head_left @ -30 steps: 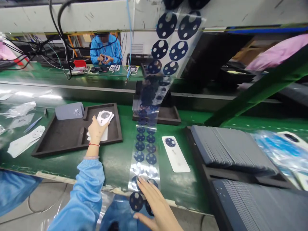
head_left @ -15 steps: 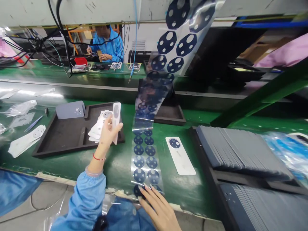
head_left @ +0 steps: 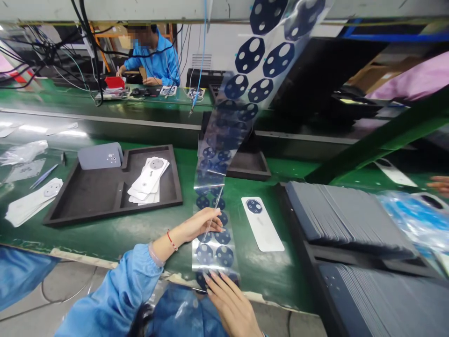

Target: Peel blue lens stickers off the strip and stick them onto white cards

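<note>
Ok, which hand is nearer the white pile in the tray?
Left: the left hand is over the film strip, right of the tray; the right hand, lower on the strip, is farther from the white pile.

The transparent film strip bears paired navy octagons patterned with lighter round spots, the counter is green, the loose panel white with a navy patch, the stacked plates slate grey, the wristband red.

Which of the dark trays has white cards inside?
The left tray, with white cards piled in its right part. The right tray holds grey panels; the rear tray, partly hidden behind the strip, shows no white cards.
</note>
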`<state>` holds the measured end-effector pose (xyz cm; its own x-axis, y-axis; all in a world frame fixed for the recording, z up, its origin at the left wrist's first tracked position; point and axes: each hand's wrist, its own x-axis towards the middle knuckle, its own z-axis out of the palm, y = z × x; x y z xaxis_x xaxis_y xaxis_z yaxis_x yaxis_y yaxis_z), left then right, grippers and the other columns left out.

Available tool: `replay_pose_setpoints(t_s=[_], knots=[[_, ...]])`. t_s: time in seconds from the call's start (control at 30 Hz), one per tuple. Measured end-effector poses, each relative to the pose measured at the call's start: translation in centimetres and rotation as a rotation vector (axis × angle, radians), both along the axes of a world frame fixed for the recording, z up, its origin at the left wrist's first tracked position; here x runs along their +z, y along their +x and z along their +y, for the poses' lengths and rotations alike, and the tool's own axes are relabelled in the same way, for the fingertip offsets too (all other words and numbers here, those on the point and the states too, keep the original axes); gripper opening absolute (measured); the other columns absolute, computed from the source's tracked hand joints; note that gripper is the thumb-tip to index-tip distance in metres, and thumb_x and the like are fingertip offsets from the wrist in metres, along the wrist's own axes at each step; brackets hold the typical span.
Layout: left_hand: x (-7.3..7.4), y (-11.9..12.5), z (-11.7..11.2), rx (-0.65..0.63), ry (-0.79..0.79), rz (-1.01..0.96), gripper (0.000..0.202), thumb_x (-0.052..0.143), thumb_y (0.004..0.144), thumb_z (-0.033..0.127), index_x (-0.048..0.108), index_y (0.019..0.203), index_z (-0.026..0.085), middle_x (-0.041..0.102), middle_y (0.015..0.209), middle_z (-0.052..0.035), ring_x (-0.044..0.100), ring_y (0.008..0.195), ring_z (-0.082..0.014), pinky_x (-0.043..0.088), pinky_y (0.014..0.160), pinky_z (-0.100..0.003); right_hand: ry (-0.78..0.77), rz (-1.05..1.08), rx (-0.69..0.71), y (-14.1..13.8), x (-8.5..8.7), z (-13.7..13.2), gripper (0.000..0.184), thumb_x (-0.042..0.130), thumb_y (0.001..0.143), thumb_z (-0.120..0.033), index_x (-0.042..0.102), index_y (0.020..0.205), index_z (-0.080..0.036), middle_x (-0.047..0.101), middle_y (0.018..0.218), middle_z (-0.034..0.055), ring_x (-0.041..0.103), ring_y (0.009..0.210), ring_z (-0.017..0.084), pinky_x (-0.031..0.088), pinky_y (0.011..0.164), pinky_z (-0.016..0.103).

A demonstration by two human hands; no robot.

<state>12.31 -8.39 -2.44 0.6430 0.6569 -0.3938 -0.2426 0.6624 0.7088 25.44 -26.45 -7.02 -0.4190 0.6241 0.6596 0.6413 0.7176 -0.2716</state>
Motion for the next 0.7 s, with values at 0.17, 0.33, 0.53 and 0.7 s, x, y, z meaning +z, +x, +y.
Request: replay_pose_setpoints(t_s=[0.17,0.33,0.53,0.7], knots=[[-0.2,0.1,0.0,0.023,0.016,0.011,0.057,0.08,0.064,0.057,0.054,0.093,0.016,0.066,0.073,-0.0012,0.068,0.067,-0.0147,0.05,0.075,-0.029,-0.043,0.042,0.003,-0.2,0.0,-0.5,0.023,0.044,0.097,-0.009,0.066,0.1,-0.014,0.073,0.112,0.0108,0.062,0.117,0.02,0.051,0.104,0.035],[-0.3,0.2,0.0,0.023,0.036,0.022,0.055,0.081,0.066,0.055,0.054,0.094,0.016,0.067,0.077,-0.0021,0.068,0.067,-0.0138,0.05,0.075,-0.029,-0.106,0.189,-0.055,-0.9,-0.4,-0.9,0.023,0.045,0.095,-0.005,0.062,0.088,-0.017,0.075,0.106,0.0096,0.067,0.11,0.019,0.054,0.099,0.032],[-0.3,0.2,-0.1,0.009,0.039,0.033,0.057,0.081,0.064,0.056,0.055,0.095,0.016,0.067,0.078,-0.0018,0.069,0.067,-0.0138,0.051,0.075,-0.029,-0.171,0.196,-0.171,-1.2,-0.9,-1.4,0.029,0.051,0.094,-0.007,0.064,0.118,-0.014,0.075,0.108,0.0083,0.071,0.102,0.018,0.057,0.095,0.026],[-0.2,0.1,-0.2,-0.035,0.017,0.036,0.057,0.08,0.065,0.056,0.055,0.097,0.016,0.068,0.078,-0.0021,0.069,0.067,-0.0141,0.05,0.076,-0.03,-0.12,0.127,-0.097,-0.7,-0.8,-1.7,0.034,0.047,0.094,-0.003,0.066,0.118,-0.018,0.075,0.107,0.0036,0.07,0.104,0.017,0.055,0.098,0.028]])
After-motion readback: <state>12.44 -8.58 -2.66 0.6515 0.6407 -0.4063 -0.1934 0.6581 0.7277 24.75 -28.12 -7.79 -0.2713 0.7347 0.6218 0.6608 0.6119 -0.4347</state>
